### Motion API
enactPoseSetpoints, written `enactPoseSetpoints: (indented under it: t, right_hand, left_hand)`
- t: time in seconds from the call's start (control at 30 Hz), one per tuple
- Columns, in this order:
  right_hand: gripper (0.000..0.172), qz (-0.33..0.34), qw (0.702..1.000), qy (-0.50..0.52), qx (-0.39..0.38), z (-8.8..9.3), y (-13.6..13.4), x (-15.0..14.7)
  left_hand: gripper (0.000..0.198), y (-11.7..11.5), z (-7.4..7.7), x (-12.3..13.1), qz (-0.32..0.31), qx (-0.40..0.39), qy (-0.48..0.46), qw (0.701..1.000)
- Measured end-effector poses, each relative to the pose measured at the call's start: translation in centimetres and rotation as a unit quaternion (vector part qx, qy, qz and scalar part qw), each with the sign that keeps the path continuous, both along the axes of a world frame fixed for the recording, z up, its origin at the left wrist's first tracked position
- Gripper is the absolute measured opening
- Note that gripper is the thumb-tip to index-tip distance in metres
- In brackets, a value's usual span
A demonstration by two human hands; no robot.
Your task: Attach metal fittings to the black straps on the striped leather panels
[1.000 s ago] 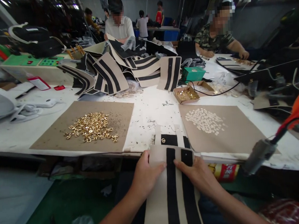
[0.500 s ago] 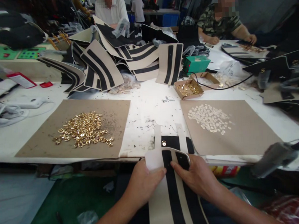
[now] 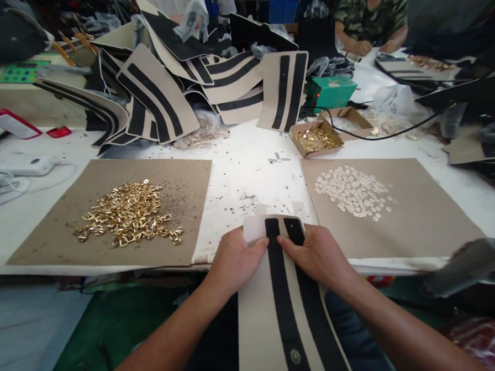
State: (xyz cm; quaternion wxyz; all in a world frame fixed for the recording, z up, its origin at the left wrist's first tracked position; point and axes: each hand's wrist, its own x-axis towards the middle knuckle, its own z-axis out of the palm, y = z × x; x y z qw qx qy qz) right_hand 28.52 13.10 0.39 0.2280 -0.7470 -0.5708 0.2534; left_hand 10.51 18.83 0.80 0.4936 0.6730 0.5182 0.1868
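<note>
A long beige panel with two black strips runs from the table's front edge down over my lap. My left hand grips its left edge near the far end, thumb lying on top beside the left strip. On the opposite edge, my right hand is closed the same way, its thumb reaching to the left strip. The fingers of both hands are hidden beneath the panel. A round metal piece sits in the left strip closer to me.
Gold metal hardware lies heaped on a brown sheet to the left. White washers cover part of another brown sheet at right. Behind are stacked striped panels, a small box of gold pieces and a green box. A co-worker sits opposite.
My hands and the panel have moved forward and up over the table edge. The panel now hides the black piece with the gold fitting. My view has tipped downward.
</note>
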Motion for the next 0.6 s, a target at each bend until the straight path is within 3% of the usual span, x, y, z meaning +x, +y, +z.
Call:
enactPoseSetpoints:
  t: [0.27,0.6]
  right_hand:
    - [0.017,0.006,0.999,-0.044,-0.021,-0.4,0.5,-0.1]
    - [0.019,0.014,0.995,-0.074,-0.065,-0.3,1.1,-0.2]
  left_hand:
    - [0.02,0.2,-0.7,0.5,0.009,0.012,0.028,1.0]
    - [0.022,0.3,-1.7,0.5,-0.01,0.081,0.06,0.995]
